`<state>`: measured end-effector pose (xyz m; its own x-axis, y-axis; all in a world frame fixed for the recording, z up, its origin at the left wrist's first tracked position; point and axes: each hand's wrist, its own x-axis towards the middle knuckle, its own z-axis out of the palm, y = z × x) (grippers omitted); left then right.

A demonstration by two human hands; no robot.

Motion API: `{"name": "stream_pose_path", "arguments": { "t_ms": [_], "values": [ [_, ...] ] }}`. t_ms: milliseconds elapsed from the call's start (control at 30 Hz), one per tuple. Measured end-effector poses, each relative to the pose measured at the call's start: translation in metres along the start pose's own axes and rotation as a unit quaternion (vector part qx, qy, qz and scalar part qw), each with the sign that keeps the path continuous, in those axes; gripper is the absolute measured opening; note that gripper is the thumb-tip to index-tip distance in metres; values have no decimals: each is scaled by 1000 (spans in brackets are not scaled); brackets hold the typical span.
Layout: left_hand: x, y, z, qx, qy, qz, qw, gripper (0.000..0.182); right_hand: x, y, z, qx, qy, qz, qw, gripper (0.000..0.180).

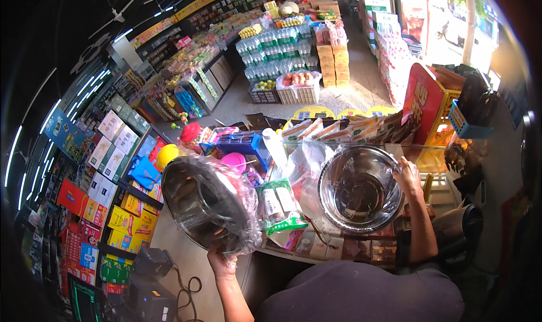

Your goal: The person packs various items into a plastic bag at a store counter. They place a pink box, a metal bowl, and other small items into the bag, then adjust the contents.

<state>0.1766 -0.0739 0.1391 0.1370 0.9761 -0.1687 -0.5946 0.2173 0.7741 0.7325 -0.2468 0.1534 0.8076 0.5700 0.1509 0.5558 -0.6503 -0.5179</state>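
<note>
A large stainless steel bowl (203, 203), wrapped in clear plastic film, is tilted up on the left. My left hand (222, 262) grips its lower rim, the fingers partly hidden by the bowl and film. A second steel bowl (360, 188), with clear plastic in or around it, rests upright on the glass counter to the right. My right hand (407, 174) is closed on this bowl's right rim. Between the bowls lies a green and white plastic package (281, 205), with a crumpled clear plastic bag (309, 161) behind it.
Packaged goods (338, 129) line the counter's far edge. A white bottle (274, 146) and a pink round item (233, 161) stand behind the package. Black devices (152, 292) and a cable are at lower left. A blue basket (468, 123) is at right. Boxed goods fill the left shelves (127, 220).
</note>
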Motion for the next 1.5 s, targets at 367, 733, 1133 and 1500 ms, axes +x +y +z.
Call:
{"name": "stream_pose_path", "arguments": {
  "t_ms": [367, 733, 1133, 1500],
  "values": [
    [-5, -6, 37, -97, -87, -82, 988, 44, -4, -31, -54, 372, -104, 37, 922, 17],
    [-4, -39, 54, 83, -75, -34, 993, 36, -54, -142, -89, 512, -98, -156, 839, 24],
    [-14, -2, 49, 121, -82, -103, 984, 32, -124, -261, -84, 447, -286, -321, 784, 24],
    [-7, -48, 31, 134, -46, -5, 990, 32, -27, -161, -42, 309, 20, -193, 931, 31]
  ]
}}
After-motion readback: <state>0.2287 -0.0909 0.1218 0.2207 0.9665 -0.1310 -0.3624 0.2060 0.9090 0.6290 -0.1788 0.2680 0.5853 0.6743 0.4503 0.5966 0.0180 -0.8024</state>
